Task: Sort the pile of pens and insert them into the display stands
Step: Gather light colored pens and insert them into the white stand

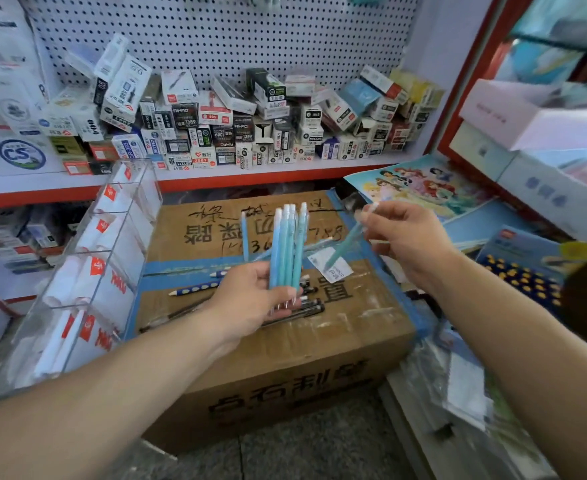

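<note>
Here, a large brown cardboard carton [285, 358] printed with black characters sits below a red-edged shop shelf [250, 181] stacked with small pen boxes [216, 133]. Just beside the carton's left side stands a clear acrylic tiered display stand [88, 271], with white-and-red card inserts in its compartments. Above the carton, the left hand [250, 299] curls its fingers round an upright bundle of light blue pens [287, 251], white ends upward. The right hand [406, 244], nearby, pinches a single tilted teal pen [345, 242] between thumb and fingertips. Dark pens [306, 306] and a blue dotted pencil [195, 288] lie on the carton top.
</note>
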`<state>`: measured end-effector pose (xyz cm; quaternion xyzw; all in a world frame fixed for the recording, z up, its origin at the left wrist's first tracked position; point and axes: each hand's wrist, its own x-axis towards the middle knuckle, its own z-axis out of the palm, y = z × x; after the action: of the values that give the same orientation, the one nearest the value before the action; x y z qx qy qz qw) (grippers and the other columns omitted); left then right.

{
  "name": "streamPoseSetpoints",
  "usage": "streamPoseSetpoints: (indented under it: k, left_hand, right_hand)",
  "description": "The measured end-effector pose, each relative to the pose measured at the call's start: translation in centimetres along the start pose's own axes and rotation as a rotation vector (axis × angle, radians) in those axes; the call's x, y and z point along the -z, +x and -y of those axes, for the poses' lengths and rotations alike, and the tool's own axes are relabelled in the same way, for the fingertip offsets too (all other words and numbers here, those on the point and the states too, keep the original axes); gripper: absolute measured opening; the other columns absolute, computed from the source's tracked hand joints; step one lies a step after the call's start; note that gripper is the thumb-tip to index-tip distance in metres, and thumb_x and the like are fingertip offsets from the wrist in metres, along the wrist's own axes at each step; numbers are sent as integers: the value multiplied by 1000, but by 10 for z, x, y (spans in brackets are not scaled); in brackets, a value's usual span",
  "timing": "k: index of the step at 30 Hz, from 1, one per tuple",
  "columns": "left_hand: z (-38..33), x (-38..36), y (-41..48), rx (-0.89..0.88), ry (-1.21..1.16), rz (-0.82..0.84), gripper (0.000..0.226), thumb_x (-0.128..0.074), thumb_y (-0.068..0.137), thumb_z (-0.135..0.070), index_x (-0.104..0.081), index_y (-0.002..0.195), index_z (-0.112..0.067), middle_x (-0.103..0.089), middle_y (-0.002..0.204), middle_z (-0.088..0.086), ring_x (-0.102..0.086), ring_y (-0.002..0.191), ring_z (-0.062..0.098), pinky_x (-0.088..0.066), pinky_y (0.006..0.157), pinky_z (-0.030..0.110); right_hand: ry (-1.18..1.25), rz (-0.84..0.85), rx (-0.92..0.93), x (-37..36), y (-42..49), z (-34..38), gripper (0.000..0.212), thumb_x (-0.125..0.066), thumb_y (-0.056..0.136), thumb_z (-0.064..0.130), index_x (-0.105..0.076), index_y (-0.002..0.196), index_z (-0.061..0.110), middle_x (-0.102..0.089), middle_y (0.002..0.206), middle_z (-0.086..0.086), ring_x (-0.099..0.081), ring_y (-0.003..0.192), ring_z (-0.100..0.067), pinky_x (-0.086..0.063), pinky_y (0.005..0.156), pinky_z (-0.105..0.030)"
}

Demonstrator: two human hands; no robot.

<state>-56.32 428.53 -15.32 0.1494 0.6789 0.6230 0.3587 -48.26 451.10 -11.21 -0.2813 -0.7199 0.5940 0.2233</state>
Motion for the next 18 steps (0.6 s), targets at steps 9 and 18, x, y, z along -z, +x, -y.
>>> streamPoseSetpoints:
  k: [9,18]
  left_hand:
    - [-31,-92,-16,-166,156,267,25,-66,93,1,-68,102,-22,-78,92,5,-76,86,20,-63,83,39]
    - [-27,-220,-63,-141,60,478,25,-66,90,8,-67,106,-11,-74,86,5,-71,68,8,-61,71,26]
  right_hand:
    - [-397,-221,221,82,-95,52,16,-76,90,33,-68,83,20,-73,74,-4,-67,64,-13,-56,65,-31]
    - [-493,-612,121,231,-223,6,15,-78,86,31,-70,80,20,-68,67,3,-55,55,-4,-46,58,-18]
